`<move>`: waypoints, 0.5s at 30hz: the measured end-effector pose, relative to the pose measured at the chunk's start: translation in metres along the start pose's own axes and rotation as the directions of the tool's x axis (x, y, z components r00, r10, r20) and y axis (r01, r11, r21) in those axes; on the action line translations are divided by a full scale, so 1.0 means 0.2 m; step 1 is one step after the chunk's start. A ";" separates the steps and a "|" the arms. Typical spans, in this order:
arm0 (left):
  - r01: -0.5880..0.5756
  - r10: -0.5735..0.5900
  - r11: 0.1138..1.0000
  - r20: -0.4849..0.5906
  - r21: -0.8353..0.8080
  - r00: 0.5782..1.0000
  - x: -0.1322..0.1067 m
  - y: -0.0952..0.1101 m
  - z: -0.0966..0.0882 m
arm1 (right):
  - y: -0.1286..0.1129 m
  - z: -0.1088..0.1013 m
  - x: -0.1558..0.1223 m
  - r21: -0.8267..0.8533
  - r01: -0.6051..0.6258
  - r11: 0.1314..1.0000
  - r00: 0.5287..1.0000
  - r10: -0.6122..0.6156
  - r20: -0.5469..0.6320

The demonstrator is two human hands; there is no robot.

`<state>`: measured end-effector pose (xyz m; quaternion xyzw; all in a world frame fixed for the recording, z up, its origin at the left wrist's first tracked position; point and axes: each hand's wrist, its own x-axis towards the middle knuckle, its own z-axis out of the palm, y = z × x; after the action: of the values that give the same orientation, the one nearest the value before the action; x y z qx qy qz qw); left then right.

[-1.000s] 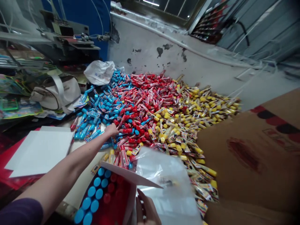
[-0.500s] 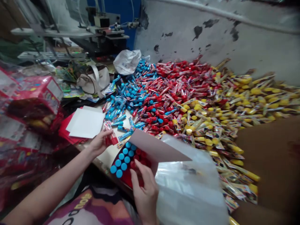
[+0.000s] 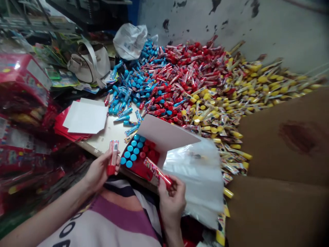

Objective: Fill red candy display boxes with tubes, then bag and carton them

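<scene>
My left hand (image 3: 99, 171) is closed round a red tube (image 3: 113, 157) with a printed clear wrapper, held upright left of the box. In my right hand (image 3: 173, 199) is a second red tube (image 3: 158, 172), gripped at its red end and tilted, its wrapped end pointing up and left over the box's near side. The open box (image 3: 169, 139) has its white-lined flap raised. Inside stand rows of tubes with blue caps (image 3: 130, 148) at the left and red caps (image 3: 145, 149) beside them. The box's red inner part shows in front of these.
Behind the box lie heaps of loose blue tubes (image 3: 123, 97), red tubes (image 3: 185, 75) and yellow tubes (image 3: 218, 116). White card sheets (image 3: 86, 116) lie at left, clear plastic bags (image 3: 197, 175) right of the box. A brown carton (image 3: 282, 147) stands at far right, wrapped red boxes (image 3: 20, 82) at far left.
My right hand has left the box's red caps and moved down and right, now showing a red tube. My left hand has turned its tube upright. The view has tilted downward.
</scene>
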<state>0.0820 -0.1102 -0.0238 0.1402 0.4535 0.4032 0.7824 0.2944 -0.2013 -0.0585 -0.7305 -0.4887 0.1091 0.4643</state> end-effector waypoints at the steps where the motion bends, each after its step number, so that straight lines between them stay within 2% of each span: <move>1: -0.035 0.035 0.999 -0.001 0.029 0.999 0.01 0.00 -0.01 | 0.04 -0.01 -0.01 -0.044 -0.071 0.996 0.997 0.072 0.019; 3: -0.082 0.081 0.994 0.016 0.077 0.997 0.02 0.01 -0.02 | 0.11 0.02 -0.01 -0.087 -0.085 0.993 0.988 0.095 0.119; 8: -0.130 0.129 0.983 0.017 0.130 0.992 0.02 0.02 -0.03 | 0.12 0.20 0.05 -0.104 0.121 0.987 0.958 -0.088 0.272; 12: -0.110 0.114 0.976 -0.010 0.187 0.993 0.00 0.02 -0.05 | 0.06 0.26 0.12 -0.159 0.301 0.940 0.869 -0.202 0.452; 15: -0.087 0.092 0.968 -0.010 0.236 0.996 0.00 0.01 -0.06 | -0.02 0.27 0.17 -0.259 0.366 0.894 0.786 -0.148 0.600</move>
<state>0.0707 -0.1097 -0.0294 0.2482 0.4996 0.3829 0.7364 0.2746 -0.1422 -0.0747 -0.6625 -0.7118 0.1633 0.1666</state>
